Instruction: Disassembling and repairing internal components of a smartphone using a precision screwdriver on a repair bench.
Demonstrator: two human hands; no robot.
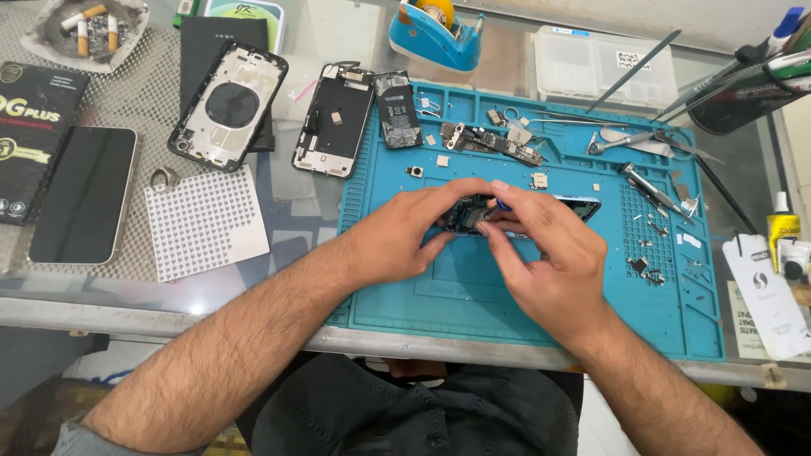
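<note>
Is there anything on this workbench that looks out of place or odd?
Yes: a grey ashtray holding cigarette butts sits at the far left corner, close to the opened black phone housing. Small loose screws and metal parts lie scattered on the blue silicone repair mat.

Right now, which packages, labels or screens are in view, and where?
Flat black box with yellow print: far left.
Dark rectangular phone screen panel: left, beside that box.
White hanging tag with dark print: right edge.
Small white label on clear plastic organiser box: top right.

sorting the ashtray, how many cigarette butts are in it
3, all in the ashtray at the table's far left corner: one butt lying slanted at the top, one left, one right. Ash may hide others.
</note>
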